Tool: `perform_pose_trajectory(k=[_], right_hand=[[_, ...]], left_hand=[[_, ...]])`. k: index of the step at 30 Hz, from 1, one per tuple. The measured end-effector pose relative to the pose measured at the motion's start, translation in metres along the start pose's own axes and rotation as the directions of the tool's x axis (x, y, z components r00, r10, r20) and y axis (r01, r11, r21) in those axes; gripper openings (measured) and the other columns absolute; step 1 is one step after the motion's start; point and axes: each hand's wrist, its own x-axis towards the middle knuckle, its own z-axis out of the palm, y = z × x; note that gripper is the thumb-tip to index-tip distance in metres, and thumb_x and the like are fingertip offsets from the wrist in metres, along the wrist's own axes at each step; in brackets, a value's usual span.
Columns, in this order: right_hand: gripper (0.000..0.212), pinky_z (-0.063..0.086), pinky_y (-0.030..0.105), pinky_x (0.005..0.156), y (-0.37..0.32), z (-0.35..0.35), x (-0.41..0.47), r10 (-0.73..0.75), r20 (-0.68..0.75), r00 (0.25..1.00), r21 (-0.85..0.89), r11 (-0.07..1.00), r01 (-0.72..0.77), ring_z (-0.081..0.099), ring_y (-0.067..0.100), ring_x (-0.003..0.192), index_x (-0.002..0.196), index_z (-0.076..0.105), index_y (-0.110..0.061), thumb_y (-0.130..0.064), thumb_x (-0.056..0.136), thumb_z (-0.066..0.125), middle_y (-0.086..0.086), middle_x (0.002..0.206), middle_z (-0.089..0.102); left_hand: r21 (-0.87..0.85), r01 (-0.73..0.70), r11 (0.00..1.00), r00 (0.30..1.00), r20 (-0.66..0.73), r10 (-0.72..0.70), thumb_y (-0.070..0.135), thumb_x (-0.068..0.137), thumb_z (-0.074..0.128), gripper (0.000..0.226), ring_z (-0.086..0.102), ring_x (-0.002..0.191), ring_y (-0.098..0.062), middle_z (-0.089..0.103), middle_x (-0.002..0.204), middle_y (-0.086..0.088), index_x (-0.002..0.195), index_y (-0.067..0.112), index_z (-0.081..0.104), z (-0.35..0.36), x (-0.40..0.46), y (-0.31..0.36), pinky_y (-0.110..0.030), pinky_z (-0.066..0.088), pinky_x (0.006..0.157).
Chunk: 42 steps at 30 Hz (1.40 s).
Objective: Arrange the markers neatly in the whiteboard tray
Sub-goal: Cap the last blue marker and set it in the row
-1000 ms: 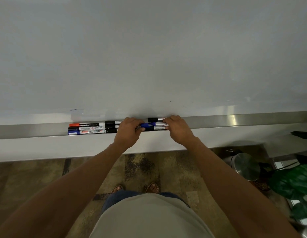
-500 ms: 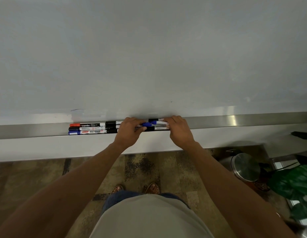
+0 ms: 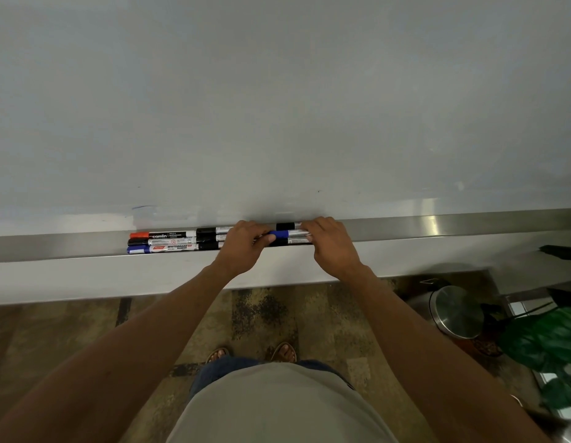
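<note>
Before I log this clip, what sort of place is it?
Probably an office or meeting room: a large wall whiteboard with a metal tray holding markers, patterned carpet, and a steel bin beside a leafy plant.

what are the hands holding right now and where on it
Both hands hold one blue-capped marker over the tray: the left hand pinches its blue cap end, the right hand grips the other end of the barrel.

Red, black, blue-capped markers [image 3: 164,241]
</note>
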Motion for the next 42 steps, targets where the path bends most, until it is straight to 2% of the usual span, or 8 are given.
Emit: perform_pose_trajectory(k=[5,9,13,15,18,24,32,42], right_hand=[[0.026,0.040,0.042,0.080,-0.003,0.001,-0.004,-0.040,-0.029,0.999,-0.059,0.998,0.039,0.056,0.031,0.088,0.114,0.059,-0.013,-0.021,0.089,0.055,0.011,0.099,0.062],[0.062,0.034,0.042,0.082,-0.016,0.003,-0.005,0.051,-0.067,0.996,-0.245,0.967,-0.066,0.055,0.025,0.087,0.104,0.061,-0.021,-0.073,0.084,0.036,0.002,0.093,0.064],[0.079,0.033,0.043,0.080,-0.027,0.000,-0.001,0.114,-0.111,0.987,-0.270,0.953,-0.140,0.056,0.024,0.080,0.087,0.062,-0.019,-0.089,0.071,0.031,0.002,0.081,0.066],[0.082,0.035,0.044,0.080,-0.030,0.000,-0.002,0.124,-0.118,0.985,-0.280,0.948,-0.153,0.059,0.025,0.078,0.084,0.064,-0.017,-0.091,0.069,0.031,0.003,0.077,0.068],[0.077,0.038,0.043,0.080,-0.037,0.000,-0.003,0.132,-0.118,0.984,-0.275,0.948,-0.160,0.061,0.022,0.068,0.070,0.062,-0.018,-0.088,0.072,0.029,0.001,0.069,0.069],[0.053,0.041,0.031,0.068,-0.043,0.003,-0.002,0.142,-0.108,0.984,-0.151,0.976,-0.157,0.042,0.011,0.043,0.049,0.043,-0.022,-0.069,0.074,0.042,-0.007,0.044,0.050],[0.050,0.044,0.028,0.061,-0.046,0.007,0.001,0.122,-0.095,0.988,-0.124,0.983,-0.133,0.043,0.014,0.038,0.048,0.045,-0.020,-0.063,0.073,0.040,-0.006,0.040,0.047],[0.042,0.045,0.030,0.061,-0.046,0.014,0.002,0.045,-0.155,0.987,-0.077,0.995,-0.058,0.044,0.015,0.043,0.062,0.050,-0.019,-0.057,0.081,0.046,-0.003,0.050,0.056]], left_hand=[[-0.072,0.024,0.997,0.998,0.052,-0.020,0.026,0.096,0.052,0.023,0.053,0.070,-0.026,0.060,0.071,-0.007,0.098,0.012,0.070,-0.004,0.000,0.005,-0.036,0.040,0.066],[-0.248,0.195,0.949,0.977,0.136,-0.165,0.028,0.093,0.058,0.023,0.052,0.064,-0.023,0.063,0.073,-0.016,0.085,0.010,0.071,-0.003,0.001,0.015,-0.032,0.039,0.061],[-0.350,0.272,0.897,0.957,0.200,-0.212,0.030,0.091,0.060,0.028,0.038,0.051,-0.011,0.048,0.057,-0.007,0.069,0.016,0.069,-0.005,0.002,0.022,-0.025,0.029,0.051],[-0.382,0.284,0.879,0.950,0.235,-0.205,0.029,0.091,0.061,0.031,0.036,0.050,-0.011,0.044,0.055,-0.002,0.061,0.024,0.066,-0.008,0.002,0.023,-0.025,0.028,0.051],[-0.414,0.303,0.858,0.939,0.283,-0.195,0.027,0.091,0.062,0.030,0.039,0.055,-0.012,0.048,0.059,-0.006,0.066,0.012,0.069,-0.012,0.002,0.027,-0.026,0.029,0.054],[-0.446,0.315,0.838,0.927,0.334,-0.170,0.025,0.091,0.061,0.030,0.043,0.058,-0.008,0.053,0.060,-0.002,0.066,0.011,0.070,-0.011,0.002,0.029,-0.022,0.035,0.060],[-0.472,0.297,0.830,0.934,0.325,-0.148,0.026,0.093,0.059,0.037,0.038,0.060,-0.016,0.046,0.062,-0.013,0.072,-0.003,0.068,-0.011,-0.002,0.028,-0.030,0.030,0.061],[-0.455,0.277,0.846,0.947,0.280,-0.159,0.031,0.091,0.061,0.030,0.042,0.062,-0.020,0.052,0.066,-0.021,0.075,0.008,0.071,-0.012,-0.003,0.018,-0.034,0.033,0.062]])
